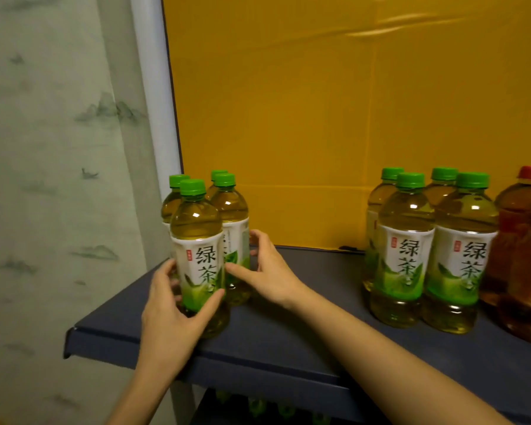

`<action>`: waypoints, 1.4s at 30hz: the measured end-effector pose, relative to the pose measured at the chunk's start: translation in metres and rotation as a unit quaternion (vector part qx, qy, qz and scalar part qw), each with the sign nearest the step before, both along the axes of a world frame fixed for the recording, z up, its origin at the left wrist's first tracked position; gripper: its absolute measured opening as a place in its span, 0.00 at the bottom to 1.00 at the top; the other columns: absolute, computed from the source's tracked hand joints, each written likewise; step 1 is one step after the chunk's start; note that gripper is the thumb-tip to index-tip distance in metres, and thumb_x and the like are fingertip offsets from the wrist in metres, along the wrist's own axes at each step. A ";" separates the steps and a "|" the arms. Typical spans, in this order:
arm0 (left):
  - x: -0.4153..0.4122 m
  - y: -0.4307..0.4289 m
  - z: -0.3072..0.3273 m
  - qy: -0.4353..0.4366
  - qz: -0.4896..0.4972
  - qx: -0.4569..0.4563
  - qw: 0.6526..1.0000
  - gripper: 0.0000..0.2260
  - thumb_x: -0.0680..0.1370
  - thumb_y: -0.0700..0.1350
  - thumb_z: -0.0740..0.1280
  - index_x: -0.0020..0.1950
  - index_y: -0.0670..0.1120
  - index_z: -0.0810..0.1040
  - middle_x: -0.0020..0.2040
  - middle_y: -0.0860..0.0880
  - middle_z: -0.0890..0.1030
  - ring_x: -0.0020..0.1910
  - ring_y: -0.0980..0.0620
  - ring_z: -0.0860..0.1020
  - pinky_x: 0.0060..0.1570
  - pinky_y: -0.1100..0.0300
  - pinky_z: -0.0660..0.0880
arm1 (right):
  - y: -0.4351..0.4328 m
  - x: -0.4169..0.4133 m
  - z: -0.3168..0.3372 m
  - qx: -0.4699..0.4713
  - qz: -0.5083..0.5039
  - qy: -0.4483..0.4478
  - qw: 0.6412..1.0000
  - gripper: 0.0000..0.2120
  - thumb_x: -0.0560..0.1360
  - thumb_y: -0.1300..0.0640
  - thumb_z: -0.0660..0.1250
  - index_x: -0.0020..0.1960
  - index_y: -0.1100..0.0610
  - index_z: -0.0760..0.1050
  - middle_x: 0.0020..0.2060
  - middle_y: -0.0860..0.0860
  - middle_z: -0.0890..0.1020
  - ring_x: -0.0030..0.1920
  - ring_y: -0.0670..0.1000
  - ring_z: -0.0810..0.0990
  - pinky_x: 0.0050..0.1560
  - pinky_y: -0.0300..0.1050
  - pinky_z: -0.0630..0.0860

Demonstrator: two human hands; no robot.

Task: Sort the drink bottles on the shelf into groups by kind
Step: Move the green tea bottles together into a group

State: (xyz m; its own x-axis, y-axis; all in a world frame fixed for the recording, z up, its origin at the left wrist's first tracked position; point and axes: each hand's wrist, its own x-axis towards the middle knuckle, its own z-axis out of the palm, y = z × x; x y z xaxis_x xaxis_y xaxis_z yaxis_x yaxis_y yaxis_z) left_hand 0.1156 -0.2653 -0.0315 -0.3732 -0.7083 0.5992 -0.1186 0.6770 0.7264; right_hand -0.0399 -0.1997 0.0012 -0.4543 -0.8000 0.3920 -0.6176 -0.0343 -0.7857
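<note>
Dark shelf (288, 342), yellow cardboard (288, 118) behind, left hand (169, 317) gripping front bottle (198, 259), 4 bottles (402, 256) right

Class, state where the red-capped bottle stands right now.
In the head view, the red-capped bottle stands at the far right of the shelf, cut by the frame edge, beside the right-hand green tea bottles.
</note>
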 end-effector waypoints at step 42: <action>-0.149 -0.012 0.010 -0.093 -0.265 0.091 0.956 0.27 0.65 0.47 0.77 0.58 0.43 0.68 0.60 0.47 0.78 0.59 0.49 0.76 0.58 0.52 0.74 | 0.056 -0.055 -0.008 -0.122 -0.349 -0.063 0.927 0.34 0.72 0.63 0.69 0.72 0.60 0.54 0.68 0.57 0.69 0.67 0.55 0.69 0.67 0.50 0.67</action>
